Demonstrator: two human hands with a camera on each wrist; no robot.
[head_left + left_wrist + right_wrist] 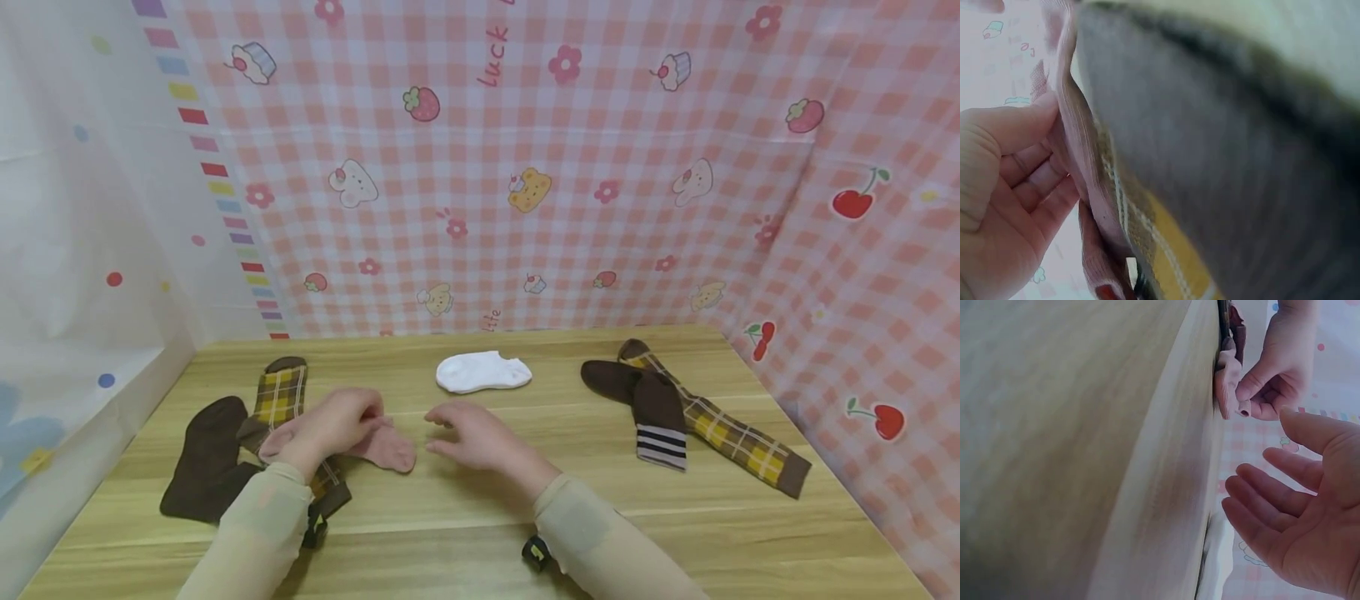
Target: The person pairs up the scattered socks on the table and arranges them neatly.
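My left hand point(339, 427) pinches a pink sock point(388, 448) between thumb and fingers at the left of the table. The pink sock point(1079, 144) lies across a brown and yellow plaid sock point(281, 395), and part of it is hidden under the hand. A plain dark brown sock point(204, 460) lies to the left of both. My right hand point(472, 435) hovers over the middle of the table with its fingers spread and relaxed, holding nothing. Just beyond it lies a white ankle sock point(483, 372).
At the right, a dark brown sock with striped cuff point(660, 417) lies over one end of another plaid sock point(742, 433). The wooden table point(442, 558) meets a pink checked cloth point(480, 250) at the back and a white cloth point(82, 250) at the left.
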